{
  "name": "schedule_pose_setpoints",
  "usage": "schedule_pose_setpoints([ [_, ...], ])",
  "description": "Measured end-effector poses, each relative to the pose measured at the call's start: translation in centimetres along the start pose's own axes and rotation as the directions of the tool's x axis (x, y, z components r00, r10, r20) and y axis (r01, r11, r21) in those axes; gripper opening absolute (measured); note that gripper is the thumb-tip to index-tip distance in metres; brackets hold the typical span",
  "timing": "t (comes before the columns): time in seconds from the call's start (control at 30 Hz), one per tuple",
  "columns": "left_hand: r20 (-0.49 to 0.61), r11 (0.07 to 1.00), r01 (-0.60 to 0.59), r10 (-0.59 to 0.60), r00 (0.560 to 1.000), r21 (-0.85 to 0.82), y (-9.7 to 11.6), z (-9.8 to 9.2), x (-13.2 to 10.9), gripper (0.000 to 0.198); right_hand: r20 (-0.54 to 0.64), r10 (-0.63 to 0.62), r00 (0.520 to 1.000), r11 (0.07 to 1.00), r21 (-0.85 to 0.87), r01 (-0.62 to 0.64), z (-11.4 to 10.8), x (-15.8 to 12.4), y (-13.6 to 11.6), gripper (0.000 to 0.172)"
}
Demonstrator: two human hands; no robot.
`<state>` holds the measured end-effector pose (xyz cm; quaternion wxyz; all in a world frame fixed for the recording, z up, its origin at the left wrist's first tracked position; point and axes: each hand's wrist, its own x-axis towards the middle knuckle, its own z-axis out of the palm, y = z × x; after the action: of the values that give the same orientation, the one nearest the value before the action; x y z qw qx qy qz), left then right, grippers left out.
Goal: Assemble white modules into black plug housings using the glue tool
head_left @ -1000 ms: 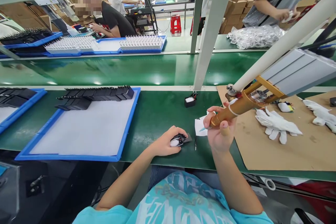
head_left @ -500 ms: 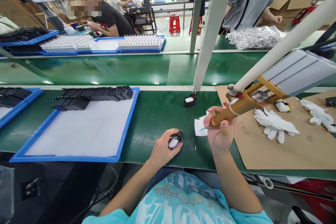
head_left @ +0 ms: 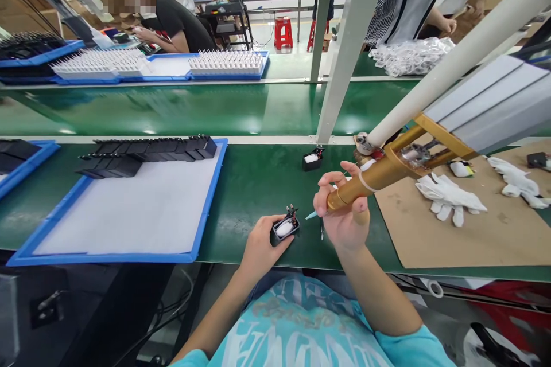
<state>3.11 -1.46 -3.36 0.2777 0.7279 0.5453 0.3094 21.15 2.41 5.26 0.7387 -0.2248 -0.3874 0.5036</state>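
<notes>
My left hand (head_left: 261,245) grips a small open black housing (head_left: 286,227) with a white part inside and thin wires and prongs at its far end. My right hand (head_left: 344,212) is wrapped round the gold barrel of a glue dispenser (head_left: 350,192), which is tilted with its pale blue nozzle (head_left: 311,215) pointing left. The nozzle tip is a short way right of the housing and does not touch it. Farther back on the green bench stands a second open black housing (head_left: 312,159). A thin dark tool (head_left: 322,229), partly hidden, lies beneath my right hand.
At left, a blue-rimmed tray (head_left: 198,229) holds several black housings (head_left: 172,149) along its far side. White gloves (head_left: 450,195) lie on brown cardboard (head_left: 424,241) at right. A metal post (head_left: 340,69) rises behind the bench; co-workers are beyond it.
My right hand has brought the dispenser left and slightly up, so its nozzle is closer to the held housing. My left hand has tilted the housing a little.
</notes>
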Motion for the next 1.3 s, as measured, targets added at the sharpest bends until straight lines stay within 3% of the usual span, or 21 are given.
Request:
schedule_pose_setpoints([
  [0.23, -0.076, 0.995, -0.093, 0.089, 0.993, -0.04, 1.1, 0.6, 0.6, 0.039, 0.031, -0.007, 1.0, 0.999, 0.042, 0.005, 1.4, -0.3, 0.6, 0.048],
  [0.57, -0.151, 0.994, -0.105, 0.1, 0.983, -0.024, 2.3, -0.2, 1.1, 0.033, 0.015, -0.002, 1.0, 1.0, 0.031, 0.002, 1.2, 0.0, 0.5, 0.047],
  [0.77, -0.146, 0.994, -0.108, 0.103, 0.984, -0.031, 2.8, -0.6, 1.2, 0.032, 0.04, 0.0, 0.999, 0.998, 0.057, -0.002, 1.1, 0.0, 0.5, 0.03],
  [1.03, -0.135, 0.995, -0.069, 0.058, 0.989, -0.072, 2.4, -0.2, 1.1, 0.032, 0.035, 0.007, 0.999, 0.997, 0.082, -0.01, 1.4, 0.0, 0.6, 0.043],
  [1.3, -0.083, 0.988, 0.069, -0.081, 0.993, -0.138, 2.3, 0.4, 1.6, 0.031, -0.012, 0.043, 0.999, 0.998, 0.05, -0.042, 2.4, -0.1, 0.5, 0.05],
])
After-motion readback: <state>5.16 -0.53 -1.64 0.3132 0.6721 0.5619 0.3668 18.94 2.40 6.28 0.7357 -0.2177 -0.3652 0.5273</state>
